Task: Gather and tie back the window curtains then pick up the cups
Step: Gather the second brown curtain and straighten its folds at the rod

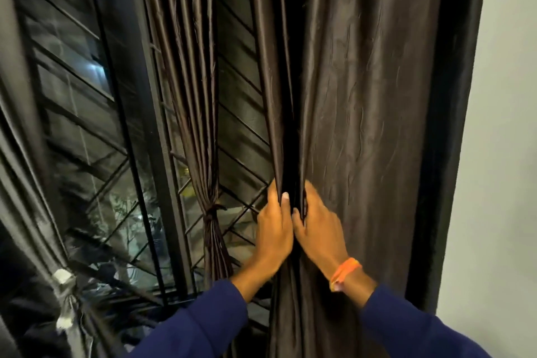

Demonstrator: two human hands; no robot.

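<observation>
A dark brown satin curtain (363,125) hangs loose at the right of the window. My left hand (274,229) is closed on its left edge folds. Right beside it, my right hand (318,227), with an orange band on the wrist, pinches the neighbouring folds. The two hands touch at the knuckles. A second brown curtain (191,81) in the middle is bunched and tied with a knot (212,210) low down. At the far left a grey curtain (26,183) is tied with a pale band (62,276). No cups are in view.
Behind the curtains stands a window (87,81) with a dark frame (139,125) and a diagonal metal grille (241,113); it is dark outside. A white wall (505,154) borders the curtain on the right.
</observation>
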